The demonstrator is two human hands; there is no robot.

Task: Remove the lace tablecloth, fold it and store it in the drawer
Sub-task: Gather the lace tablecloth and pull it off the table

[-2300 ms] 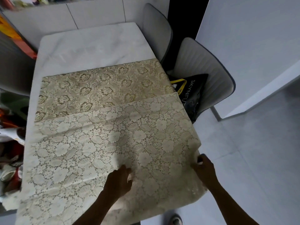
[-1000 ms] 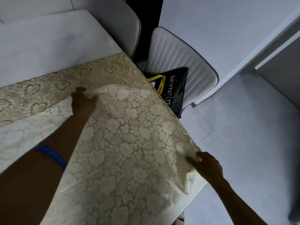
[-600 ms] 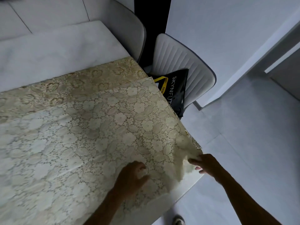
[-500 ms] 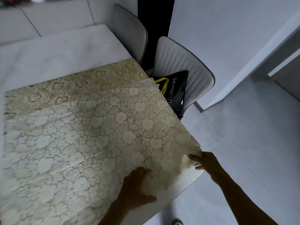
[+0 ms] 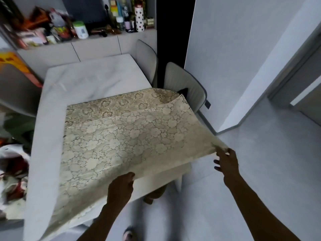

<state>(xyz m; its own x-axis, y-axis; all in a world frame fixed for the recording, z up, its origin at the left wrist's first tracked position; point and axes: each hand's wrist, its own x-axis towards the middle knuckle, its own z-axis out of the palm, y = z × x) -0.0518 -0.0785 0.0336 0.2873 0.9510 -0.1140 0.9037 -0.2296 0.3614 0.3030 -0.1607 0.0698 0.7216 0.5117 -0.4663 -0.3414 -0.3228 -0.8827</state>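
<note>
Head view shows the marble-topped table (image 5: 90, 80) stretching away from both hands, its far half bare and its near half under the lace tablecloth (image 5: 121, 140), which is already doubled over itself: a paler upper layer lies on a darker gold layer that shows beyond it. Largest to smallest, the cloth spreads ahead and to the left of both hands, with its long free edge running from the left hand out to the right hand along the near right side of the table, lifted clear of the top there. Its far right corner curls up just in front of the nearer grey chair (image 5: 189, 87), which stands ahead of the right hand, with a 2nd chair (image 5: 147, 58) beyond it. A cluttered shelf (image 5: 81, 30) sits far ahead of the left hand.

The left hand (image 5: 119, 190) grips the near edge from below, fingers curled round the lace, partway along the edge. The right hand (image 5: 226, 162) pinches the near right corner, some fingers spread loose below it. Judging by this, the next fold turns on that held edge: the cloth lies forward and left of it, so carrying it away across the table would halve the cloth again. No drawer can be made out
</note>
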